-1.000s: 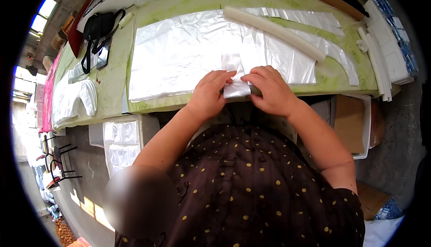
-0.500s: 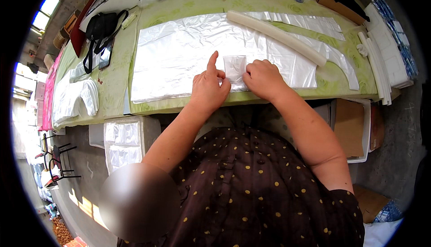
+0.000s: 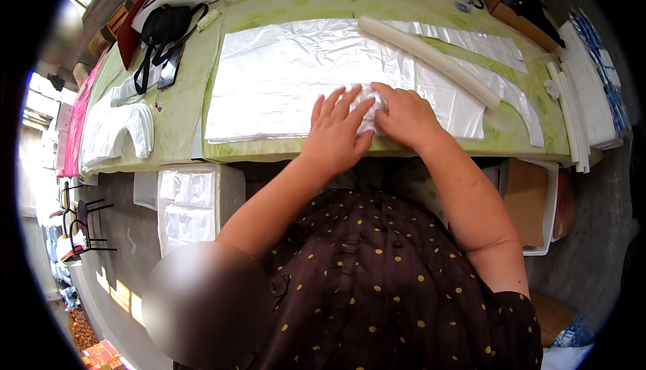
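A small folded clear plastic bag (image 3: 367,121) lies near the front edge of a stack of flat white plastic sheets (image 3: 269,87). My left hand (image 3: 336,131) rests over the bag's left part, fingers spread and stretched out, hiding much of it. At the bag's right edge is my right hand (image 3: 407,118), its fingers curled in and closed on the plastic. The fingertips of that hand are partly hidden beneath the knuckles. Just beyond it, a long pale roll (image 3: 431,64) lies slantwise across the sheets.
The stack lies on a green patterned table cover (image 3: 296,0). A black bag (image 3: 165,27) and a phone (image 3: 169,70) are at left, near folded white plastic (image 3: 121,131). At right stand a cardboard box (image 3: 521,17) and thin white rolls (image 3: 570,118). An open bin (image 3: 528,202) sits below the table.
My left hand has gone from a raised index finger with a bent thumb to spread fingers over the plastic bag, covering it. My right hand stays at its right edge. The view has shifted slightly.
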